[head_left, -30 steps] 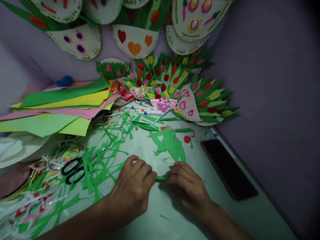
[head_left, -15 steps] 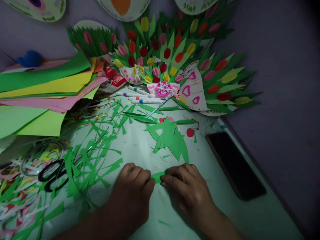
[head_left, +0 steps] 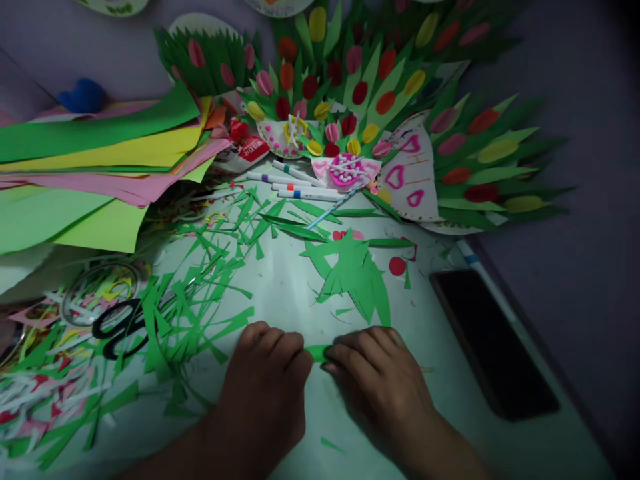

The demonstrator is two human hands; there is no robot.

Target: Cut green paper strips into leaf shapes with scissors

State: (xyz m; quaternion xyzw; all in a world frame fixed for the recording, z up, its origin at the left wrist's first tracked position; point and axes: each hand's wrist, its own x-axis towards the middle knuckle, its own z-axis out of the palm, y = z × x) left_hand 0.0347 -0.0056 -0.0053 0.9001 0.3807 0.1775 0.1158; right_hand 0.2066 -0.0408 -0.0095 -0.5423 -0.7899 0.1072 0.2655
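Between my hands runs a short green paper strip (head_left: 317, 353), most of it hidden under the fingers. My left hand (head_left: 267, 380) is closed over its left end, thumb pressed toward the middle. My right hand (head_left: 383, 373) pinches the other end with thumb and fingers. Just beyond the hands lies a pile of cut green paper leaves (head_left: 353, 273). To the left, black-handled scissors (head_left: 120, 327) rest among green paper scraps (head_left: 200, 300).
Coloured paper sheets (head_left: 100, 147) are stacked at the back left. Several markers (head_left: 305, 193) lie near paper-plate crafts (head_left: 407, 173) with green leaves and coloured ovals against the wall. A dark phone (head_left: 495, 340) lies at the right edge, beside a red paper circle (head_left: 397, 266).
The view has shifted, so the table things sit farther right and mostly higher. Both hands keep hold of the green paper strip; slightly less of it shows between them.
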